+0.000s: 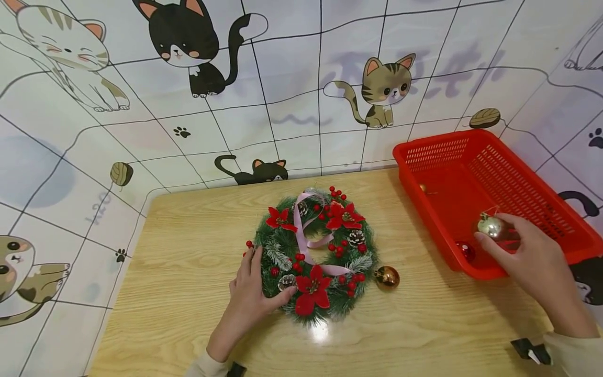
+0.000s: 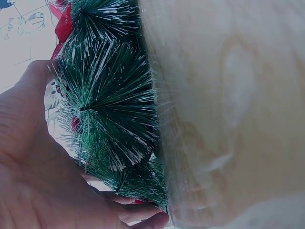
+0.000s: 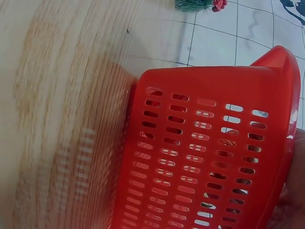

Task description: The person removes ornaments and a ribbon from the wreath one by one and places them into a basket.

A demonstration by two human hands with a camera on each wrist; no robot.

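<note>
A green wreath point(image 1: 278, 254) with red flowers, berries, pinecones and a pink ribbon lies on the table. My left hand point(image 1: 252, 298) holds its left side, thumb over the front and fingers along the outer edge; the left wrist view shows the green needles point(image 2: 112, 100) close up beside the palm. Over the red basket point(image 1: 513, 157), my right hand point(image 1: 534, 262) pinches a shiny gold Christmas ball point(image 1: 491, 227) between thumb and fingers. In the right wrist view the basket's slotted wall point(image 3: 200, 143) hides most of that hand.
A copper-coloured ball point(image 1: 387, 278) sits on the wooden table point(image 1: 188, 251), just right of the wreath. Inside the basket are a red ball point(image 1: 465, 251) and a small gold item point(image 1: 422, 187). A cat-patterned sheet point(image 1: 301, 94) stands behind the table.
</note>
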